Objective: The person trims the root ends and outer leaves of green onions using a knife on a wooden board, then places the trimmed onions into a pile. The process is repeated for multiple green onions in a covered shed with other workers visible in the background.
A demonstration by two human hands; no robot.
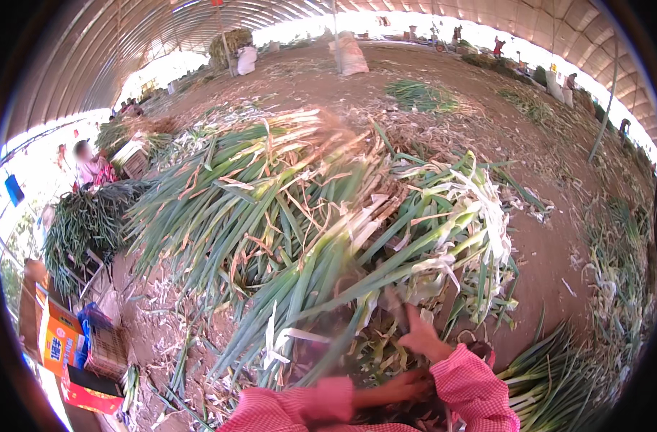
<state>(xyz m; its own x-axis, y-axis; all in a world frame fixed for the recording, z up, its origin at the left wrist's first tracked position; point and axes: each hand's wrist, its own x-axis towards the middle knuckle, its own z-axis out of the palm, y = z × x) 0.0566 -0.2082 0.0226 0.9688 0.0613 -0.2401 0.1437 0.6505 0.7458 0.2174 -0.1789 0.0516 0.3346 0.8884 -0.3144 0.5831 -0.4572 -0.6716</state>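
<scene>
A big heap of green onions [242, 216] lies before me, its long green leaves to the left and its roots to the right. My right hand [421, 335] reaches up at the near side of loose stripped leaves [469, 227]. Its fingers are blurred, and I cannot make out whether anything is in them. Lower down, my left hand [409, 386] lies over a shadowed spot with its fingers mostly hidden. Pink checked sleeves cover both arms. Between the hands and the heap, yellowed leaf scraps [380, 351] are piled up.
Trimmed green onions [550, 372] lie at lower right. An orange carton [58, 337] and a plastic crate [107, 351] stand at left. Beyond them a person [91, 167] sits by another onion pile [93, 227]. Filled sacks [353, 54] stand near a post farther back.
</scene>
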